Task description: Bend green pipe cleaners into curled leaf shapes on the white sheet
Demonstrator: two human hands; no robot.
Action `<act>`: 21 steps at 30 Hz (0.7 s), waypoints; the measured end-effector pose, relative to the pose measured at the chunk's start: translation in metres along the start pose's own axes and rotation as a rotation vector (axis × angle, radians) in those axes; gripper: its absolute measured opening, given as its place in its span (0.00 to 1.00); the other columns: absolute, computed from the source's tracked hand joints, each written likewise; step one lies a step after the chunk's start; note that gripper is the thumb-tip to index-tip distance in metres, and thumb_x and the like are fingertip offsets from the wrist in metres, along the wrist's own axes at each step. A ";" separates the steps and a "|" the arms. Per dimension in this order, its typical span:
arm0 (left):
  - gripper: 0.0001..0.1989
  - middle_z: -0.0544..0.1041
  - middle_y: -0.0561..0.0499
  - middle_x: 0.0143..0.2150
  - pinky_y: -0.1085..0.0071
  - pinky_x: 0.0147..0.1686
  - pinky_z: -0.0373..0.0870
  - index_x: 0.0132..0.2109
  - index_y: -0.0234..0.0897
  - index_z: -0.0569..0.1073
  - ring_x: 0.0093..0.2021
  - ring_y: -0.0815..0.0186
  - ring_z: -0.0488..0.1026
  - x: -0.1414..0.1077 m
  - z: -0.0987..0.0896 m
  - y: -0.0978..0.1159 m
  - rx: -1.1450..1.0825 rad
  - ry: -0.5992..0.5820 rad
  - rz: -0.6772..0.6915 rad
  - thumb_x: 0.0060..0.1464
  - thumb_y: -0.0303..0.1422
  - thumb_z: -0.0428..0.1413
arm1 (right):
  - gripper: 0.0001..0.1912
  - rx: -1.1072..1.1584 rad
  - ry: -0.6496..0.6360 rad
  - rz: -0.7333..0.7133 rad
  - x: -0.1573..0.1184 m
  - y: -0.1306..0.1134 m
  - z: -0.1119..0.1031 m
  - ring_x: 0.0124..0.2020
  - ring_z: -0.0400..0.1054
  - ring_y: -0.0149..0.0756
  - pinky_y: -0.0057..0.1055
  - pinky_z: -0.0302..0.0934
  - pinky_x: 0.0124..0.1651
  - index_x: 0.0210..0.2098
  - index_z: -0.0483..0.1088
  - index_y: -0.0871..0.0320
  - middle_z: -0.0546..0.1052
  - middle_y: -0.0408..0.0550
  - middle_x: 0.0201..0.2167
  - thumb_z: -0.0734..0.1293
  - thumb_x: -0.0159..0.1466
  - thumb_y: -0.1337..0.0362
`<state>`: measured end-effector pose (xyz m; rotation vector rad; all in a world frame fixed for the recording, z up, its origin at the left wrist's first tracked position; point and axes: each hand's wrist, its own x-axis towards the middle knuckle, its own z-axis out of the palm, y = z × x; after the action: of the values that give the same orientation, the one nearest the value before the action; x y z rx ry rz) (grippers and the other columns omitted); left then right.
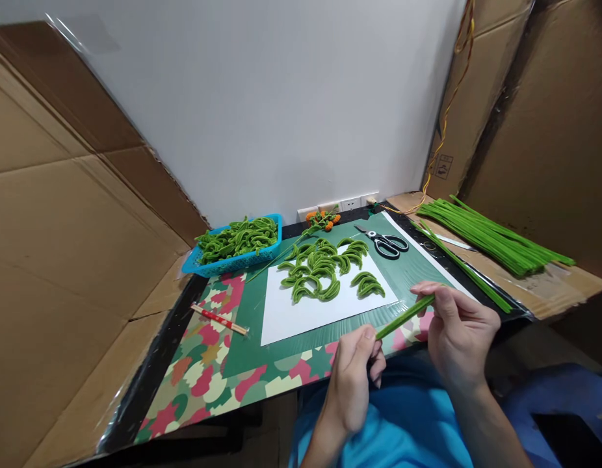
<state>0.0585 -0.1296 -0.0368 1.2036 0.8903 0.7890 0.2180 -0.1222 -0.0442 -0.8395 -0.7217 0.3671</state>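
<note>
Between my two hands a short length of green pipe cleaner is stretched, slanting up to the right above the table's front edge. My left hand pinches its lower end, fingers curled. The upper end is gripped by thumb and fingers of my right hand. It looks like more than one strand lying together, though I cannot count them. Beyond my hands, curved green pipe-cleaner pieces lie in small groups on a white sheet of paper.
A blue basket of green pieces stands back left. Black-handled scissors and an orange pipe-cleaner flower lie at the back. Long green pipe cleaners are heaped right. Wrapped chopsticks lie left. Cardboard walls flank the table.
</note>
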 end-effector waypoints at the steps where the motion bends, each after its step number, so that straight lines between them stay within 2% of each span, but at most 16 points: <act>1: 0.23 0.58 0.57 0.23 0.73 0.26 0.59 0.30 0.40 0.60 0.25 0.69 0.56 0.000 -0.001 -0.001 0.004 -0.001 0.003 0.70 0.50 0.48 | 0.11 -0.001 0.004 -0.005 0.000 0.000 0.000 0.32 0.78 0.41 0.33 0.67 0.30 0.32 0.83 0.58 0.84 0.51 0.30 0.74 0.68 0.59; 5: 0.24 0.58 0.57 0.23 0.72 0.26 0.59 0.30 0.40 0.59 0.25 0.69 0.56 -0.001 0.000 -0.003 0.008 0.003 0.019 0.71 0.50 0.48 | 0.12 0.019 0.018 -0.029 0.001 0.001 0.000 0.32 0.79 0.41 0.33 0.68 0.31 0.31 0.83 0.58 0.84 0.51 0.29 0.75 0.68 0.58; 10: 0.24 0.61 0.56 0.23 0.72 0.27 0.62 0.31 0.39 0.61 0.25 0.69 0.59 0.001 0.001 -0.003 -0.021 -0.010 0.048 0.71 0.51 0.48 | 0.10 0.107 0.023 -0.005 0.002 0.004 0.001 0.32 0.79 0.40 0.28 0.64 0.26 0.32 0.84 0.58 0.83 0.51 0.29 0.75 0.67 0.60; 13: 0.24 0.62 0.56 0.23 0.72 0.28 0.64 0.31 0.38 0.64 0.25 0.70 0.61 0.002 -0.001 -0.002 -0.051 0.002 0.045 0.71 0.51 0.49 | 0.11 0.125 0.023 0.053 0.001 0.006 0.001 0.33 0.78 0.39 0.26 0.63 0.24 0.31 0.84 0.59 0.83 0.52 0.29 0.75 0.67 0.59; 16: 0.26 0.63 0.55 0.22 0.72 0.27 0.65 0.30 0.37 0.66 0.23 0.70 0.63 0.003 -0.003 -0.001 -0.085 -0.010 0.013 0.70 0.51 0.49 | 0.12 0.139 0.046 0.133 0.000 0.008 0.001 0.29 0.75 0.34 0.25 0.63 0.23 0.31 0.83 0.59 0.83 0.52 0.30 0.76 0.66 0.57; 21: 0.27 0.63 0.56 0.20 0.73 0.26 0.64 0.29 0.38 0.64 0.22 0.70 0.63 0.003 -0.003 -0.001 -0.122 0.003 -0.006 0.68 0.55 0.51 | 0.13 0.180 0.085 0.256 0.003 0.010 -0.002 0.24 0.70 0.28 0.23 0.62 0.22 0.33 0.83 0.60 0.83 0.51 0.33 0.78 0.64 0.54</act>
<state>0.0572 -0.1262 -0.0382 1.0924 0.8361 0.8281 0.2211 -0.1150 -0.0519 -0.7726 -0.4944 0.6136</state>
